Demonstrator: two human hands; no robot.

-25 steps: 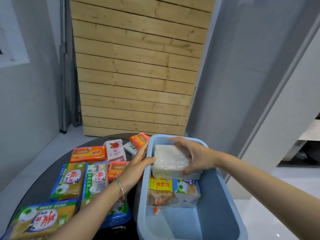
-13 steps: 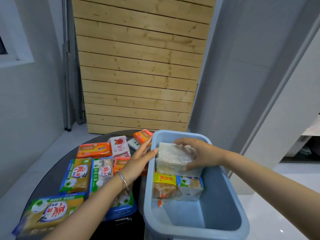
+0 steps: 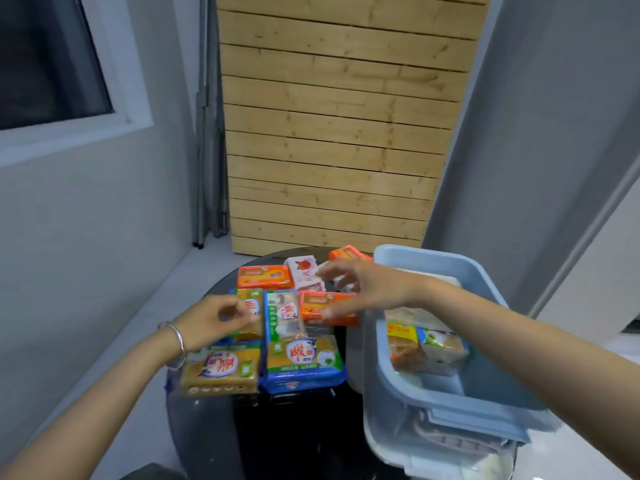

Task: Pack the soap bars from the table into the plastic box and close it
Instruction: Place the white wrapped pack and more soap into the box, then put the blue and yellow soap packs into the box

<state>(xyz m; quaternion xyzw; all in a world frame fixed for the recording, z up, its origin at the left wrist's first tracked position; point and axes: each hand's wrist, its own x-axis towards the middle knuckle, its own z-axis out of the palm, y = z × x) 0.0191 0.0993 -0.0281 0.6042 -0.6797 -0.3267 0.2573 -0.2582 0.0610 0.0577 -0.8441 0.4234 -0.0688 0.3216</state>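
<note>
A light blue plastic box (image 3: 446, 268) stands at the right of a round black table (image 3: 277, 427). Inside it lie a yellow-labelled soap pack (image 3: 401, 344), a green-labelled one (image 3: 443, 348) and a white wrapped block, mostly hidden by my right arm. Several wrapped soap bars crowd the table: an orange bar (image 3: 265, 277), a pink-and-white bar (image 3: 304, 271), two big brown packs (image 3: 221, 370) (image 3: 304, 362). My right hand (image 3: 363, 289) hovers open over another orange bar (image 3: 318, 306). My left hand (image 3: 214, 320) hovers with curled fingers over a green-edged pack (image 3: 252, 306), holding nothing.
A wooden slat panel (image 3: 339, 126) leans behind the table. Grey walls stand left and right, with a window (image 3: 52, 64) at upper left. The box's rim overhangs the table's right edge, above a pale floor (image 3: 571, 455).
Both hands have left the white block in the box and swung left over the soaps on the table. The view has turned left.
</note>
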